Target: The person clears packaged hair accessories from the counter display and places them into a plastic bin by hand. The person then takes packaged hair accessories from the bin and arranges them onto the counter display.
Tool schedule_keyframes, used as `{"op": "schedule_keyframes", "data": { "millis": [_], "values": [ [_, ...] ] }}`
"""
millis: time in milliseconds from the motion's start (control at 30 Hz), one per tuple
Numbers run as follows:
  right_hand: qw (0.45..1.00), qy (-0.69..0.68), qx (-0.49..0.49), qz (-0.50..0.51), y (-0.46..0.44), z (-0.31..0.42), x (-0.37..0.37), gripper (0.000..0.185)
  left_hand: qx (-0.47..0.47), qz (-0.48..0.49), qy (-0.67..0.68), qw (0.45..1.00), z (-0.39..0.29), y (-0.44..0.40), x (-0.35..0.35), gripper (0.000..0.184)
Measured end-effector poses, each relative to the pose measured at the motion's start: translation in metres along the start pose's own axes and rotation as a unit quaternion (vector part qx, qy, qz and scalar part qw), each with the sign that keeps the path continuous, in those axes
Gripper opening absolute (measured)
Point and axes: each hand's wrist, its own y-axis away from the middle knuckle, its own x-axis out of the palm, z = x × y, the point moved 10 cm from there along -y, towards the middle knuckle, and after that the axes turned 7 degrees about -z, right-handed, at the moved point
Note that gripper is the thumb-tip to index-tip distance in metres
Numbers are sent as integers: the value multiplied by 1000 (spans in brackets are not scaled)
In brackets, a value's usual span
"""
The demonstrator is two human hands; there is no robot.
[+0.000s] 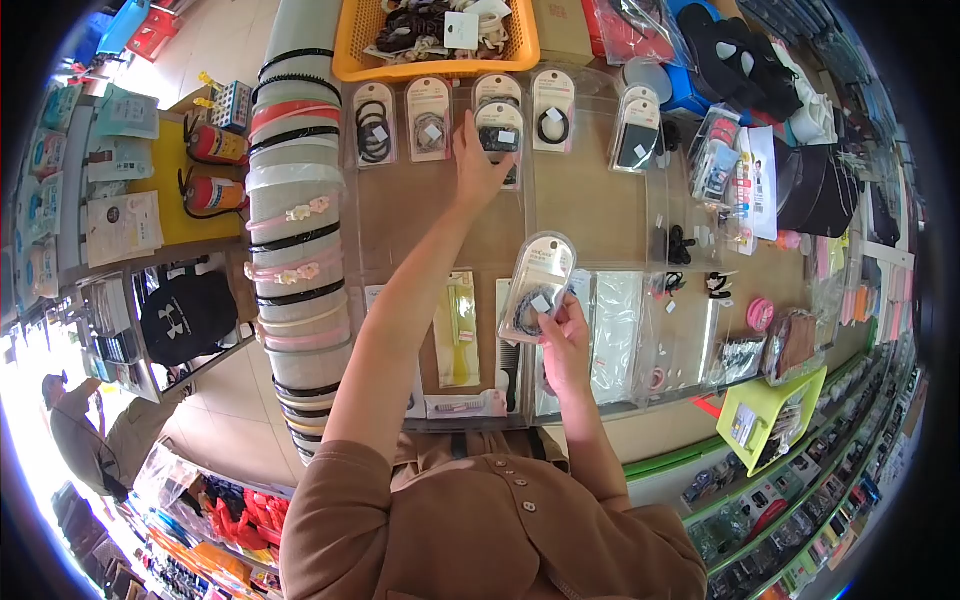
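Observation:
My left hand (480, 165) reaches to the back of the display case, its fingers closed on the edges of a small clear pack of dark hair ties (497, 128). That pack overlaps another pack behind it. Nearer to me, my right hand (567, 345) holds a rounded clear pack (541, 285) with a grey coiled hair tie and a white price sticker. In the same back row stand a pack of black hair ties (374, 125), a pack with a grey tie (430, 120) and one with a single black ring (552, 108).
An orange basket (436, 70) of hair ties is behind the row. Headbands line a column (300, 180) at the left. Combs (460, 335) lie in the front compartments. A green-yellow bin (745, 425) is at the right. Another person (85, 430) is at far left.

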Motion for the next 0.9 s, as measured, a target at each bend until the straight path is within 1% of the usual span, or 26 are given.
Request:
{"op": "schedule_keyframes", "data": {
  "millis": [67,200,267,367,500,567,600,633,667,700,767,800,833,867,900],
  "values": [
    [1000,-12,6,-12,0,1,-1,34,-8,-24,19,999,4,-2,0,95],
    [999,-23,7,-22,-1,4,1,33,-22,-33,21,999,4,-3,-1,93],
    [1000,-12,8,-14,-2,-1,-4,32,-6,-22,-9,1000,1,-4,4,91],
    [1000,5,6,-10,-3,-4,-7,31,-14,-11,-45,999,2,-6,7,91],
    [1000,15,1,-17,-5,5,2,30,-12,-1,-38,999,2,-4,8,92],
    [999,46,-2,-5,-11,4,2,34,11,-16,-6,1000,1,1,4,91],
    [999,49,0,4,-17,-2,-3,33,1,-6,-7,1000,4,8,4,91],
    [998,66,0,4,-20,5,3,33,30,-37,-25,999,-2,13,-7,85],
    [999,54,-2,1,-25,11,10,31,66,-72,-41,994,-11,15,-19,80],
    [999,41,-7,-2,-28,14,16,30,63,-64,-40,995,-13,22,-26,80],
    [999,46,-19,9,-39,18,26,31,70,-71,19,995,-20,35,-51,62],
    [998,52,-26,21,-42,19,32,32,41,-65,52,996,-15,43,-57,45],
    [998,52,-26,22,-44,19,37,32,40,-66,52,996,-20,52,-68,45],
    [997,51,-37,32,-47,22,46,33,-59,8,169,984,-8,62,-64,41],
    [997,50,-46,42,-49,23,53,35,-157,81,279,944,-4,77,-57,38]
  ]
}}
